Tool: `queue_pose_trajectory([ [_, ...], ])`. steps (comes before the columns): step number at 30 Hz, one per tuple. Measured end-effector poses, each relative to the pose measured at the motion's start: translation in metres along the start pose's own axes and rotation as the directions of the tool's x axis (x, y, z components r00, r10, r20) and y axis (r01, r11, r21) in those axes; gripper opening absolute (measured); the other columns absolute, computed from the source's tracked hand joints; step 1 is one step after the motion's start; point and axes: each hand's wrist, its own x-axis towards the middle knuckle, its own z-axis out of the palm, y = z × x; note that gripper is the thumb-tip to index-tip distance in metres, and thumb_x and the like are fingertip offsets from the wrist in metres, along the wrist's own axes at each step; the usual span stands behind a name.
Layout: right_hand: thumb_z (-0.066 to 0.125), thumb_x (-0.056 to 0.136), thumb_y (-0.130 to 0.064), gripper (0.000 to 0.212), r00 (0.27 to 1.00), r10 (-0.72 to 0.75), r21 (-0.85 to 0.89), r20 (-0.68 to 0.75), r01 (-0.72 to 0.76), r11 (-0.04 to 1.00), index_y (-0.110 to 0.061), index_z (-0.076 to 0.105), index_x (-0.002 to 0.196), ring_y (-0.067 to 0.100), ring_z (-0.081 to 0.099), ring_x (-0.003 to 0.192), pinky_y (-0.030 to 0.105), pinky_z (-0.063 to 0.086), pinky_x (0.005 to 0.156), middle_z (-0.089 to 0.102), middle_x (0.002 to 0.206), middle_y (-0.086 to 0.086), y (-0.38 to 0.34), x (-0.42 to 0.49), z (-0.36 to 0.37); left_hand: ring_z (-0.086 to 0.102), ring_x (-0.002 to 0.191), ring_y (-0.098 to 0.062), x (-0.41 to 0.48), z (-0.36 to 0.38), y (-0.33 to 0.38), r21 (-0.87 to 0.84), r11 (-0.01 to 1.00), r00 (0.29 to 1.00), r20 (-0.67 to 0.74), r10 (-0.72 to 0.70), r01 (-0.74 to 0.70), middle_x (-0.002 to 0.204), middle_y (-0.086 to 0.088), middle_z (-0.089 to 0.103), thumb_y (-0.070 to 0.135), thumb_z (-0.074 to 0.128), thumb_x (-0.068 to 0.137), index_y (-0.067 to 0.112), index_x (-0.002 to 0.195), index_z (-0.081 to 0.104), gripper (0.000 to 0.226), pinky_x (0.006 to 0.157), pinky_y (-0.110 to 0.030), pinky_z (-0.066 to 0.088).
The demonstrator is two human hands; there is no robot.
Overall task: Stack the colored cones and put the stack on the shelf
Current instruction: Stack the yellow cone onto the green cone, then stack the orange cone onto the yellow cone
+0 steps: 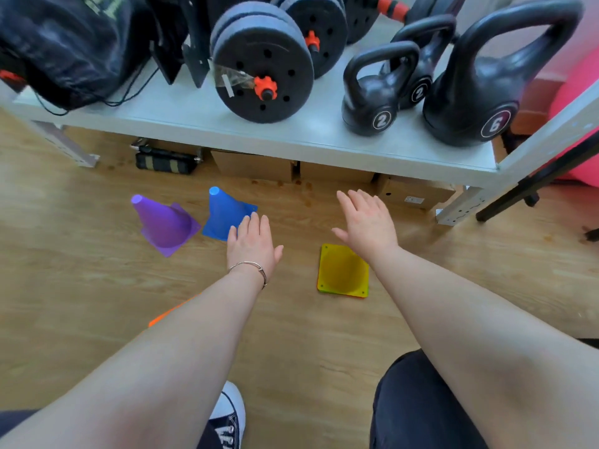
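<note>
A purple cone (163, 223) and a blue cone (224, 210) stand side by side on the wooden floor at left. A yellow cone (342, 270) stands right of centre, seen from above, with green and orange base edges showing under it. An orange piece (165, 315) peeks out beside my left forearm. My left hand (252, 243) hovers open, its fingertips at the blue cone's base. My right hand (368, 222) is open above the floor just beyond the yellow cone. The grey shelf (194, 116) runs across the top.
On the shelf sit a black bag (61, 43), dumbbell plates (264, 66) and three kettlebells (372, 89). Cardboard boxes (256, 163) and a black case (167, 160) lie under it. A shelf leg (460, 205) and a black stand (531, 186) are at right. My shoe (228, 413) is below.
</note>
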Motion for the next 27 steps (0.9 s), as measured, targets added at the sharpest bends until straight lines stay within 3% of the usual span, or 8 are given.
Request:
queue_pose_trajectory([
  [14, 0.060, 0.101, -0.044, 0.072, 0.931, -0.359, 0.022, 0.063, 0.358, 0.933, -0.023, 0.029, 0.162, 0.028, 0.032, 0.157, 0.043, 0.027, 0.129, 0.038, 0.166, 0.007, -0.162, 0.021, 0.020, 0.018, 0.149, -0.025, -0.048, -0.015, -0.177, -0.013, 0.929, 0.928, -0.023, -0.371, 0.371, 0.161, -0.006, 0.020, 0.046, 0.052, 0.093, 0.020, 0.153, 0.019, 0.073, 0.119, -0.047, 0.019],
  [22, 0.062, 0.098, -0.038, 0.072, 0.871, -0.469, 0.085, 0.150, 0.461, 0.883, -0.023, 0.033, 0.162, 0.027, 0.034, 0.155, 0.040, 0.029, 0.125, 0.040, 0.164, 0.005, -0.227, 0.021, 0.071, 0.019, 0.149, -0.026, -0.086, 0.049, -0.238, -0.016, 0.872, 0.869, 0.093, -0.487, 0.490, 0.161, -0.008, 0.021, 0.039, 0.058, 0.092, 0.021, 0.153, 0.020, 0.074, 0.119, -0.047, 0.020],
  [27, 0.068, 0.096, -0.044, 0.077, 0.759, -0.555, 0.080, 0.339, 0.565, 0.821, -0.022, 0.032, 0.161, 0.029, 0.040, 0.150, 0.043, 0.037, 0.120, 0.042, 0.163, 0.006, -0.249, 0.019, 0.116, 0.018, 0.149, -0.026, -0.113, 0.099, -0.241, -0.017, 0.851, 0.830, 0.234, -0.507, 0.524, 0.163, -0.008, 0.016, 0.040, 0.057, 0.091, 0.021, 0.154, 0.013, 0.079, 0.118, -0.045, 0.022],
])
